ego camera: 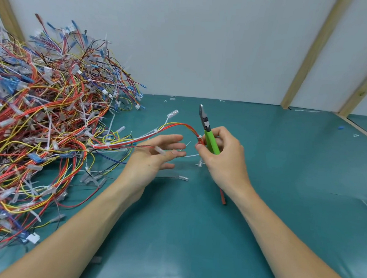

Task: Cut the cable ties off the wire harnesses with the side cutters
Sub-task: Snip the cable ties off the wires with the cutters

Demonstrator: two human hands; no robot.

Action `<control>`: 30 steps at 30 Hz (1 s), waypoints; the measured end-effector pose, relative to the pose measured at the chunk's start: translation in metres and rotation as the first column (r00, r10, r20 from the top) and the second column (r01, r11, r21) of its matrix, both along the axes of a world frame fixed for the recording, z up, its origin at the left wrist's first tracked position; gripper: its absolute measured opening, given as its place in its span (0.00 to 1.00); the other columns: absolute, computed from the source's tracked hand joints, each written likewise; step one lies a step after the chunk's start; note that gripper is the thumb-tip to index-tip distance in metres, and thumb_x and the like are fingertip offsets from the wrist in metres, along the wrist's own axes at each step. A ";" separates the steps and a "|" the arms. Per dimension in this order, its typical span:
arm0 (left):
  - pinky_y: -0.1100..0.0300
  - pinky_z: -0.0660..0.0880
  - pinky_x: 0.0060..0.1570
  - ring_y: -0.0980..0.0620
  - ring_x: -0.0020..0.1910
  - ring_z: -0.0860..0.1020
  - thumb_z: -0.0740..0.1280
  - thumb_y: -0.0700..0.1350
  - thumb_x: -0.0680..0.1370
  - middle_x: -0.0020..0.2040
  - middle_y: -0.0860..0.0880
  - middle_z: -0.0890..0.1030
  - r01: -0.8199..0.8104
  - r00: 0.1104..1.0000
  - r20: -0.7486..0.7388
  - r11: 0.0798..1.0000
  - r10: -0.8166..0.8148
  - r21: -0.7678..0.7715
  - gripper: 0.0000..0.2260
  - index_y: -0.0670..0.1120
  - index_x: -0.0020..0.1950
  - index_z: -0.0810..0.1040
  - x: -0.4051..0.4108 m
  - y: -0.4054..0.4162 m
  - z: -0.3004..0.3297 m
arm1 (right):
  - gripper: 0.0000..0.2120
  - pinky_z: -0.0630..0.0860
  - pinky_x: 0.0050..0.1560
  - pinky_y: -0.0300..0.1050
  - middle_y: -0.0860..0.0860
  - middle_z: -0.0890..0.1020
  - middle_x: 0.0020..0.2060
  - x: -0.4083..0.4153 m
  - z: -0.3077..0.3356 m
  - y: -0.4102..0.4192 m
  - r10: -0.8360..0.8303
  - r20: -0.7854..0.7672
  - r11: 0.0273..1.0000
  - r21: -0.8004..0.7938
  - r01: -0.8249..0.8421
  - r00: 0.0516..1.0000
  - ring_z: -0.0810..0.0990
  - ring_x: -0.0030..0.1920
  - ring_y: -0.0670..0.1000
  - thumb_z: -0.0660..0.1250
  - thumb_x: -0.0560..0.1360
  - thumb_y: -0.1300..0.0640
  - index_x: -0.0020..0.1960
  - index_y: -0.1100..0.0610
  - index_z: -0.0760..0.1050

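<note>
On teal mat [283, 189], green-handled side cutters [208, 132], unbranded

Green-handled side cutters [208, 136], red, yellow and white harness wires [174, 126], seemingly clear-white cable ties [199, 137], teal table [284, 167].

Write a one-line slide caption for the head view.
Right hand holds green side cutters and a wire harness; left hand open beneath it.

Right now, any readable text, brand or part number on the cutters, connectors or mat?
None readable.
Side cutters: no brand or marking visible on the green handles or the head.
Harness pile: connectors and sleeves too small and blurred to read.
Green mat: no print visible.
</note>
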State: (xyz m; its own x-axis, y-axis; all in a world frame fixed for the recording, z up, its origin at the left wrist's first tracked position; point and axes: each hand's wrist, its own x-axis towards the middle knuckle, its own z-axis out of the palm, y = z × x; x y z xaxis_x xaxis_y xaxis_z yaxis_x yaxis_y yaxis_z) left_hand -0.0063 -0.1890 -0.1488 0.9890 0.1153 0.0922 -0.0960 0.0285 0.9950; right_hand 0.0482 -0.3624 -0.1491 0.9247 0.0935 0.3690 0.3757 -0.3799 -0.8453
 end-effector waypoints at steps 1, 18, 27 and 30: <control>0.53 0.79 0.53 0.52 0.56 0.84 0.64 0.31 0.78 0.55 0.50 0.86 -0.016 1.000 -0.004 1.000 0.016 -0.016 0.17 0.48 0.62 0.81 0.001 0.003 0.001 | 0.07 0.74 0.37 0.45 0.39 0.84 0.34 0.003 0.001 -0.003 -0.039 0.013 0.999 0.001 0.039 0.999 0.78 0.30 0.42 0.73 0.76 0.56 0.45 0.48 0.75; 0.67 0.64 0.27 0.58 0.32 0.69 0.62 0.54 0.82 0.38 0.57 0.79 -0.220 0.975 -0.100 0.844 0.196 -0.489 0.13 0.51 0.54 0.84 0.012 0.031 0.005 | 0.09 0.65 0.41 0.47 0.43 0.84 0.47 0.048 -0.003 -0.057 -0.463 0.011 0.837 -0.323 0.441 0.886 0.78 0.51 0.55 0.71 0.76 0.58 0.50 0.48 0.72; 0.64 0.74 0.32 0.56 0.36 0.75 0.62 0.46 0.84 0.44 0.52 0.81 -0.056 0.988 0.142 0.997 0.064 -0.056 0.10 0.48 0.58 0.83 0.007 -0.004 -0.004 | 0.17 0.75 0.48 0.54 0.47 0.83 0.48 0.038 0.015 -0.059 -0.398 0.073 0.897 -0.178 0.405 0.914 0.78 0.51 0.58 0.63 0.71 0.70 0.53 0.51 0.71; 0.62 0.77 0.37 0.56 0.37 0.76 0.62 0.43 0.83 0.44 0.52 0.82 -0.024 0.993 0.116 0.999 0.028 -0.035 0.10 0.45 0.60 0.81 0.006 -0.008 -0.007 | 0.19 0.71 0.46 0.51 0.42 0.81 0.44 0.026 0.027 -0.052 -0.382 0.220 0.915 -0.043 0.400 0.898 0.78 0.52 0.56 0.62 0.70 0.70 0.52 0.49 0.70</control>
State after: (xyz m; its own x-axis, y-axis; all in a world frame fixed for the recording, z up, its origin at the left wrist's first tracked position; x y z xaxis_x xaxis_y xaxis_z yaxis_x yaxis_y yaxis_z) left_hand -0.0007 -0.1966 -0.1557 0.9683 0.1462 0.2025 -0.2127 0.0576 0.9754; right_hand 0.0747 -0.4140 -0.1226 0.7992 -0.2207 0.5591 0.3417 -0.5985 -0.7246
